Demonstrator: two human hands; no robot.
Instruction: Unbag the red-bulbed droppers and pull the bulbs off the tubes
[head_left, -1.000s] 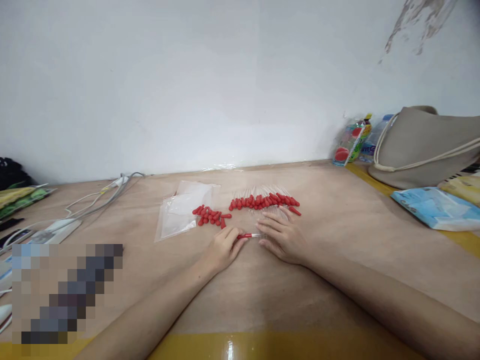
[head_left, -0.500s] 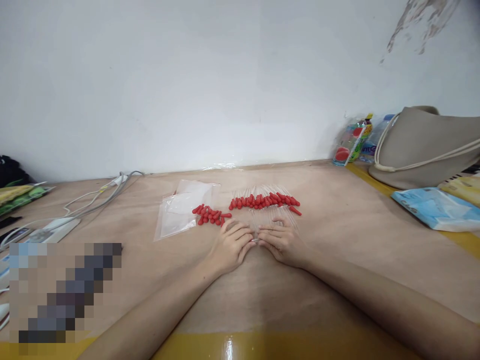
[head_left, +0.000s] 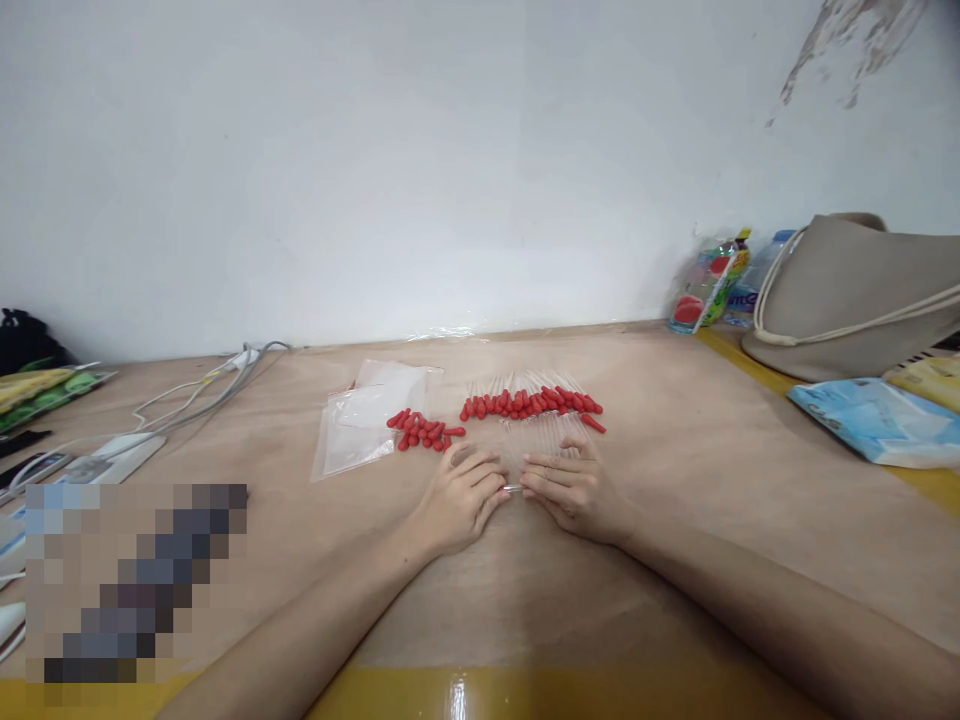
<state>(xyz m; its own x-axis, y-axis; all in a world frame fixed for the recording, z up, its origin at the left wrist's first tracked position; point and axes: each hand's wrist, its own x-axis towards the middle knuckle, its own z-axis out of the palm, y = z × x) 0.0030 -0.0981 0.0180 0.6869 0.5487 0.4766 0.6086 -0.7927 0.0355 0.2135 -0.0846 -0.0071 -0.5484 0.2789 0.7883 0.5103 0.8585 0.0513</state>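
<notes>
My left hand and my right hand face each other low over the table, fingertips pinched. A short stretch of thin clear glass tube shows between them. A speck of red at my left fingertips suggests a rubber bulb, mostly hidden there; the right fingers hold the tube. Just left of my left hand lies a pile of red rubber bulbs. Beyond both hands runs a row of droppers with red bulbs, their tubes pointing to the wall. Loose clear tubes lie partly behind my right hand.
Clear plastic bags lie flat beside the bulb pile. At the left are cables and a power strip. Bottles, a grey-beige bag and a blue-white packet stand or lie at the right. A white wall closes the back.
My right hand has shifted slightly right, and a little more of the tube shows between the hands. The left hand keeps its pinch. The whole view has moved slightly.
</notes>
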